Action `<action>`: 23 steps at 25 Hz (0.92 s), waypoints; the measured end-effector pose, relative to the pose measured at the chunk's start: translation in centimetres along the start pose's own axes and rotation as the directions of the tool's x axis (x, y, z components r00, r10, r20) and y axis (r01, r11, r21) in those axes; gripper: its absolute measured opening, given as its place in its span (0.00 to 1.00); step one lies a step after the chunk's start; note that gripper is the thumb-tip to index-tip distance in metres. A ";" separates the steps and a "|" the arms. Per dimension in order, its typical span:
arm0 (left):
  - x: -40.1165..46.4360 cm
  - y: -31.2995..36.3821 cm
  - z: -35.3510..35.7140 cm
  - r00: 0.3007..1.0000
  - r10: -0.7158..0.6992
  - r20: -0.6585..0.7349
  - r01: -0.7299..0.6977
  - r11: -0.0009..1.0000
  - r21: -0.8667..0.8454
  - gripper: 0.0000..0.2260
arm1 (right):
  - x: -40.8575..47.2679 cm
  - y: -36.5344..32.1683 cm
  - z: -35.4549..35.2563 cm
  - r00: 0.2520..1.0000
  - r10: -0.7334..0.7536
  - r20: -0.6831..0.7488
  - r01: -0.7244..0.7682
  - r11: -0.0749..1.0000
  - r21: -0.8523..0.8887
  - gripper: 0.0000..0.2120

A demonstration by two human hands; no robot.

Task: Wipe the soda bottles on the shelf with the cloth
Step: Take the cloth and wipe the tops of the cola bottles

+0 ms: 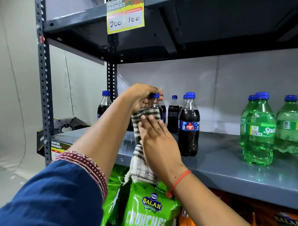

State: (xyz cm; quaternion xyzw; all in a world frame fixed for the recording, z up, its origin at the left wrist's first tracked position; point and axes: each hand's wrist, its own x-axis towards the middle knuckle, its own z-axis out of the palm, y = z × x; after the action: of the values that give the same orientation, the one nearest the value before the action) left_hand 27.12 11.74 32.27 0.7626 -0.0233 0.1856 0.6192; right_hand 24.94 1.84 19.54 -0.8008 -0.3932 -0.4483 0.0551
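Left hand (pixel 143 97) clamps the cola bottle (pixel 156 103) by its neck, steadying it at the shelf (pixel 227 159) front; right hand (pixel 157 138), fingers flat & open, presses the checked cloth (pixel 142 146) vs. its side to wipe.

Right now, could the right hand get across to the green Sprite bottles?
Probably yes: the right hand is only pressing the cloth, and bare shelf lies before the green Sprite bottles.

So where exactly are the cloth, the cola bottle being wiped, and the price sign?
cloth (pixel 140 156): head view, checked middle stretch.
cola bottle being wiped (pixel 155 95): head view, blue cap.
price sign (pixel 126 17): head view, centre, between the numbers.
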 end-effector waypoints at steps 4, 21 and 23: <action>-0.1 0.1 0.1 1.000 -0.004 -0.004 0.004 1.000 0.004 0.10 | -1.0 -1.1 0.1 0.983 0.169 -0.068 -0.170 0.985 -0.007 0.28; -0.9 0.2 0.4 0.999 -0.036 -0.025 0.033 0.995 -0.097 0.10 | 1.9 -1.2 1.6 0.917 0.383 -0.108 -0.382 0.924 0.028 0.38; -1.0 0.2 0.3 0.999 -0.035 -0.023 0.033 0.996 -0.083 0.11 | 1.8 -1.5 1.4 0.904 0.397 -0.157 -0.410 0.911 -0.053 0.37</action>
State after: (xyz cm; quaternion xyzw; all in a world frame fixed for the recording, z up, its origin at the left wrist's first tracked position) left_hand 26.18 11.18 32.10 0.7345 -0.0105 0.1832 0.6534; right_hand 25.37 4.59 19.70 -0.8323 -0.1946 -0.4997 0.1407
